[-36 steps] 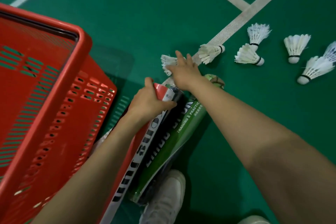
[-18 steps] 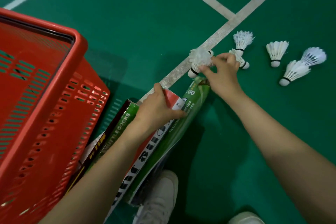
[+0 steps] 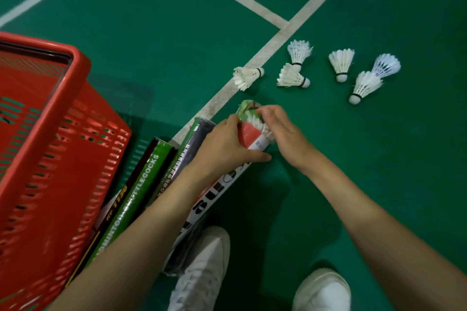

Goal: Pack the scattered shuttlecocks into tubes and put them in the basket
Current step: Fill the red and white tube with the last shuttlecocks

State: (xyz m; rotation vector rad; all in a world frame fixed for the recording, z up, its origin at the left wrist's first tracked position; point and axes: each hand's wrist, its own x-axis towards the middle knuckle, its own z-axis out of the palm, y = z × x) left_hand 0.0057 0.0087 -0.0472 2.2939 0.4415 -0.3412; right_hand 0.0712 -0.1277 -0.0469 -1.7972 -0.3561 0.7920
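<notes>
My left hand [image 3: 225, 144] grips the red and white tube [image 3: 252, 137] near its open end. My right hand [image 3: 283, 131] holds a white shuttlecock [image 3: 261, 124] at that tube's mouth, feathers showing between my fingers. A green tube's end [image 3: 246, 107] lies just behind it. Several white shuttlecocks lie on the green floor: one [image 3: 246, 76] on the white line, two [image 3: 294, 76] close together, and more [image 3: 341, 63] to the right [image 3: 366, 84]. The red basket [image 3: 63, 113] stands at the left.
More tubes lie beside the basket: a green and black one [image 3: 136, 192] and a dark one [image 3: 194, 141]. My white shoes [image 3: 202, 267] [image 3: 323, 290] are at the bottom. White court lines [image 3: 273, 45] cross the floor.
My right hand picked a shuttlecock from the floor and brought it back to the mouth of the red and white tube. The left hand kept hold of the tube.
</notes>
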